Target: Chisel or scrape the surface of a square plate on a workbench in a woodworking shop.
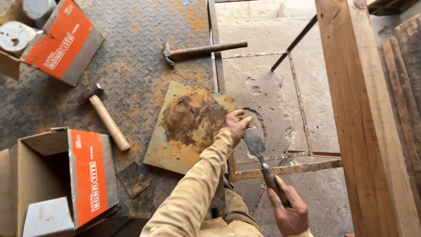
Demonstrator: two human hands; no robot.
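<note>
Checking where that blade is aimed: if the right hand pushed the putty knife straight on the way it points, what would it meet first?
Most likely the left hand: the putty knife in the right hand points up-left, blade tip right beside those fingers. Depth is unclear.

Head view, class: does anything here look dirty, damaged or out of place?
Yes. The square yellowish board carries a smeared patch of brown paste, the chequered steel floor plate shows orange rust, and a wooden-handled mallet and claw hammer lie loose on it.

sleeve: long, tan, creased | trousers: tan | left hand [237, 124], right hand [290, 215]: bare
</note>
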